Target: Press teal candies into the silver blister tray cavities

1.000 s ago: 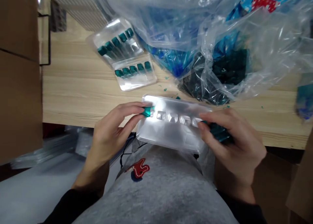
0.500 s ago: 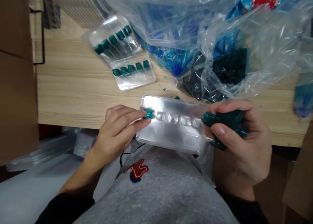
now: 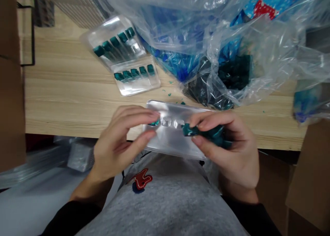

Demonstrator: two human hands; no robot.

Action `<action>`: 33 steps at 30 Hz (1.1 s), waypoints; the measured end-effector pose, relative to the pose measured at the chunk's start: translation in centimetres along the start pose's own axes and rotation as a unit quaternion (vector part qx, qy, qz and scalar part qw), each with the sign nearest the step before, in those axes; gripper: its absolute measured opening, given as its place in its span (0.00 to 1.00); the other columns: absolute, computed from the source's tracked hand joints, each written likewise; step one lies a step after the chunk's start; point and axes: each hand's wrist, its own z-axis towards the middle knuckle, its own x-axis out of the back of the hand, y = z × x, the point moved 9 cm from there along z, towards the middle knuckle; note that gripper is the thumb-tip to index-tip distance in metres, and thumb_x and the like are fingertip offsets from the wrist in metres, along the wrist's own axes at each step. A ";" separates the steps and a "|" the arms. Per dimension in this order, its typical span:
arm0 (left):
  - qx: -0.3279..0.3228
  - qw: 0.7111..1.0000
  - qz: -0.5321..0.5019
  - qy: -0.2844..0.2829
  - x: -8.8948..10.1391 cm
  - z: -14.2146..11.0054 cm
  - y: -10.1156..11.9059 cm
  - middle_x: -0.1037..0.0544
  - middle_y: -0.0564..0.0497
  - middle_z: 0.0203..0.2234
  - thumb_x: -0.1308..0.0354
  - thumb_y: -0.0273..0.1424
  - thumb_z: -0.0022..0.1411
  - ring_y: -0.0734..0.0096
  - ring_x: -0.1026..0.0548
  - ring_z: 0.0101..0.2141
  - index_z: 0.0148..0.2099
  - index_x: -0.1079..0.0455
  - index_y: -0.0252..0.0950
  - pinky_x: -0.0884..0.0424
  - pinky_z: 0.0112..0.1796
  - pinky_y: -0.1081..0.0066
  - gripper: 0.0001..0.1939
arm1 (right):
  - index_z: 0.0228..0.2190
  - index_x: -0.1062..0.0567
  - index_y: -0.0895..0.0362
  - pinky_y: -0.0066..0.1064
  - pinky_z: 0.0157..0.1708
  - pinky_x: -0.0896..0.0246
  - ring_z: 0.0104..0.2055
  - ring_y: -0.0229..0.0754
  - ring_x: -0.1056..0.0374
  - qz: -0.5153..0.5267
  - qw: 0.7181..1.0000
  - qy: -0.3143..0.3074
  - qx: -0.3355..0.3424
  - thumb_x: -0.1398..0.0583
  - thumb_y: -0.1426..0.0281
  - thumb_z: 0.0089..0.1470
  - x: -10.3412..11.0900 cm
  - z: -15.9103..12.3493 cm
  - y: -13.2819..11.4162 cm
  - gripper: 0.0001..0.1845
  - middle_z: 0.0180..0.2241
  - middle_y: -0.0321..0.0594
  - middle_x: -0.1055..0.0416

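Clear plastic tray (image 3: 167, 145) sits at six o'clock in the head view, held above the person's grey sweater (image 3: 165, 208), its far edge over the wooden surface (image 3: 64, 98). The left hand (image 3: 121, 143) has a closed grip at the tray's nine o'clock end, finger and thumb pinched on a teal piece (image 3: 155, 123) seated in the end pocket. The right hand (image 3: 227, 150) is closed too, gripping a bunch of teal pieces (image 3: 206, 133) pressed against the tray's middle. The two pockets showing between the hands look empty; any others are hidden. At eleven o'clock, two clear trays (image 3: 136, 88) lie with their pockets filled with teal pieces, and a plastic bag (image 3: 247, 33) holding more sits at one o'clock.
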 end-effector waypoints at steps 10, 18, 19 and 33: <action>-0.021 0.997 -0.047 -0.055 -2.6 0.4 2.3 0.20 0.54 0.42 0.36 0.29 0.65 0.61 0.26 0.44 0.56 0.30 0.52 0.30 0.46 0.55 0.19 | 0.36 0.28 0.53 0.34 0.48 0.27 0.44 0.38 0.26 0.030 0.999 -0.045 0.008 0.37 0.83 0.55 -1.9 0.4 -0.7 0.13 0.38 0.35 0.25; -0.120 0.989 0.088 -0.015 -1.3 0.1 3.6 0.18 0.57 0.41 0.35 0.27 0.63 0.63 0.27 0.41 0.56 0.31 0.49 0.36 0.46 0.57 0.21 | 0.36 0.28 0.53 0.34 0.49 0.29 0.45 0.37 0.27 -0.034 0.996 -0.086 0.016 0.37 0.80 0.57 -2.3 0.5 -0.9 0.10 0.40 0.36 0.25; -0.125 0.988 0.088 -0.016 -1.4 0.1 3.7 0.18 0.56 0.41 0.35 0.28 0.64 0.63 0.26 0.40 0.56 0.31 0.48 0.35 0.45 0.57 0.20 | 0.36 0.28 0.52 0.34 0.49 0.29 0.46 0.38 0.27 -0.030 0.996 -0.084 0.021 0.37 0.80 0.57 -2.4 0.4 -1.0 0.11 0.40 0.36 0.26; -0.143 0.956 0.228 -0.120 -2.7 -1.0 3.9 0.20 0.51 0.39 0.43 0.32 0.70 0.61 0.26 0.39 0.46 0.32 0.41 0.33 0.40 0.57 0.03 | 0.38 0.31 0.54 0.23 0.51 0.35 0.48 0.33 0.30 -0.095 0.981 -0.167 -0.019 0.41 0.83 0.58 -3.7 -1.2 -0.4 0.13 0.42 0.35 0.28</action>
